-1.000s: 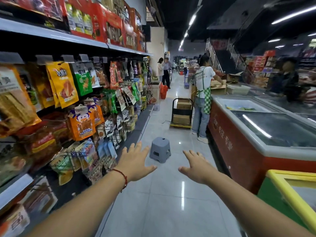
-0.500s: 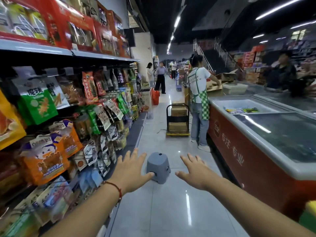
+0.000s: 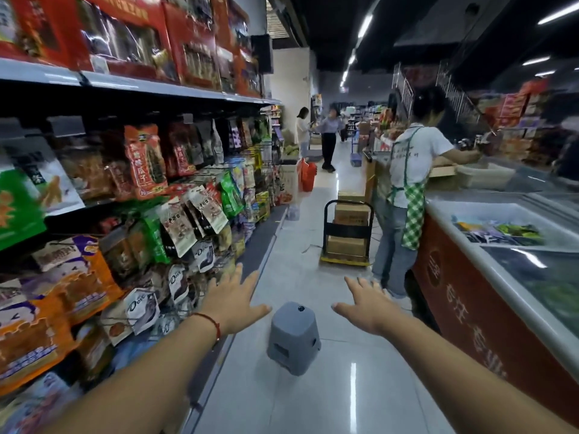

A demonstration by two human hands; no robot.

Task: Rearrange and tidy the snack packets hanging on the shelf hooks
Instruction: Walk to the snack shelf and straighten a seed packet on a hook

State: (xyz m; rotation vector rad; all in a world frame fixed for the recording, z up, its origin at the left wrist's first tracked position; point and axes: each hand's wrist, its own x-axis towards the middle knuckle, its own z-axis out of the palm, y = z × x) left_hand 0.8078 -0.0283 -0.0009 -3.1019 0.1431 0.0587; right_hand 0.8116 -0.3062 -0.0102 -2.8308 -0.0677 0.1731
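Rows of snack packets hang on hooks along the shelf on my left: orange ones low down, black-and-white ones beside them, green ones further along. My left hand, with a red string on the wrist, is stretched forward with fingers spread, just right of the lower packets and touching none. My right hand reaches out over the aisle floor, fingers straight, holding nothing.
A grey plastic stool stands on the floor between my hands. A person in a green checked apron stands by a red chest freezer on the right, next to a cart of boxes. Two people stand far down the aisle.
I have moved forward along the aisle: the stool is nearer and the packets have slid back past me on the left. Both hands stay outstretched and empty.
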